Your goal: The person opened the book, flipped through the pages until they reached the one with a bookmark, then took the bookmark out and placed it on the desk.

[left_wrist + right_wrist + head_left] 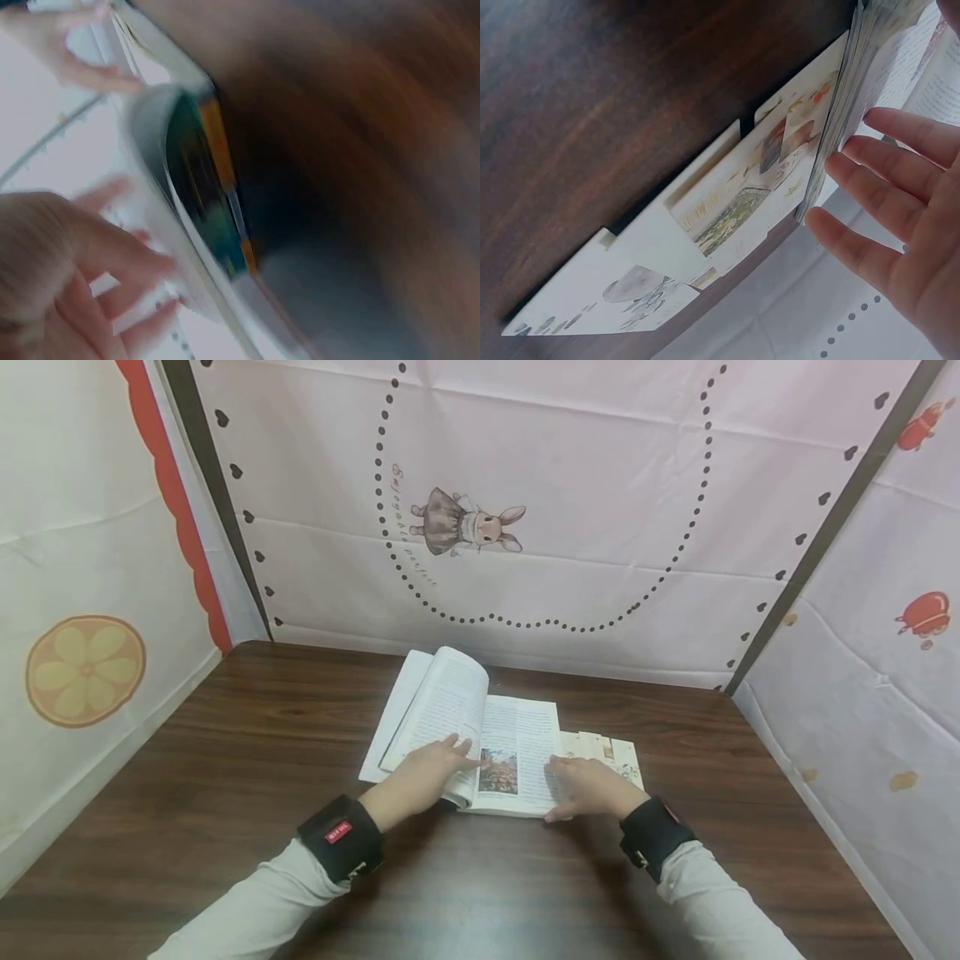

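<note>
An open book (pixel 517 743) lies on the dark wooden table, with a small photo on its right page. My left hand (pixel 427 770) rests on the raised, curving left pages (pixel 446 706), fingers spread toward the inner fold; the left wrist view is blurred. Its fingers look loosely extended beside the bent pages (pixel 176 232). My right hand (pixel 592 787) lies at the right page's outer edge, thumb near the lower corner. In the right wrist view its fingers (pixel 885 191) are straight against the edge of the pages (pixel 840 97).
Several printed cards (pixel 611 750) lie at the book's right, partly behind the right hand; they appear overlapped in the right wrist view. The wooden table (pixel 247 735) extends around the book. Patterned white cloth (pixel 585 527) walls enclose the table at the back and both sides.
</note>
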Motion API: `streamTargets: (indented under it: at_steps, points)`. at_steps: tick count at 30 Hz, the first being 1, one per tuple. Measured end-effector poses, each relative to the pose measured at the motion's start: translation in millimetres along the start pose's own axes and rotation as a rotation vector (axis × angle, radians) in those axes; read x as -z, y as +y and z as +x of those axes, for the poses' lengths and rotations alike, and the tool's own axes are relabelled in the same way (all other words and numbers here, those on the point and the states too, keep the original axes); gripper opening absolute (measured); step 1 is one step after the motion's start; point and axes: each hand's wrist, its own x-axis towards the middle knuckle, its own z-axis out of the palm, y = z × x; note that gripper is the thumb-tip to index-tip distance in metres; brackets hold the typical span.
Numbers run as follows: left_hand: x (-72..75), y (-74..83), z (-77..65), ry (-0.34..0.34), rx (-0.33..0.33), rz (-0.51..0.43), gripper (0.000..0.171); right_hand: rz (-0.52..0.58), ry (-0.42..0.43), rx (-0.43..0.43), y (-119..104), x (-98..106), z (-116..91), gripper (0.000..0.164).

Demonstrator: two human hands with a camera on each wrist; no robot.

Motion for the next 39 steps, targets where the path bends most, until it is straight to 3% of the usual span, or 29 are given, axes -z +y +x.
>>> streamTargets:
  at_steps: [2, 5, 8, 11, 18, 22, 27, 32, 39]
  points:
    - [-0.7, 5.9, 1.1, -0.009, 0.043, 0.013, 0.033, 0.01, -0.004, 0.006, 0.9, 0.5, 0.0, 0.087]
    - [-3.0, 9.9, 3.3, 0.04, 0.148, 0.027, 0.019, 0.027, -0.011, 0.014, 1.9, 0.8, -0.7, 0.085]
    - [-7.4, 10.1, 5.0, 0.088, 0.204, 0.001, 0.008, 0.048, -0.01, 0.018, 2.3, 1.0, -1.6, 0.08]
    - [-12.4, 10.5, 5.6, 0.097, 0.202, 0.009, 0.01, 0.062, -0.005, 0.034, 2.6, 1.0, -2.4, 0.07]
    - [-18.6, 11.7, 6.7, 0.11, 0.212, -0.005, 0.012, 0.059, 0.024, 0.096, 0.3, 4.8, -2.7, 0.028]
    - [-20.4, 12.4, 7.8, 0.126, 0.21, -0.041, 0.011, -0.009, 0.064, 0.136, -1.9, 7.7, -2.9, 0.014]
    - [-21.3, 16.2, 6.1, 0.102, 0.194, -0.027, 0.022, -0.143, 0.262, 0.192, -7.6, 10.0, -0.7, 0.006]
    - [-20.6, 18.6, 5.1, 0.085, 0.172, 0.043, 0.041, -0.28, 0.51, 0.273, -12.4, 15.9, 1.2, 0.012]
    - [-24.8, 21.4, 7.8, 0.061, 0.176, 0.086, 0.07, -0.433, 0.807, 0.489, -21.4, 24.9, 4.0, 0.025]
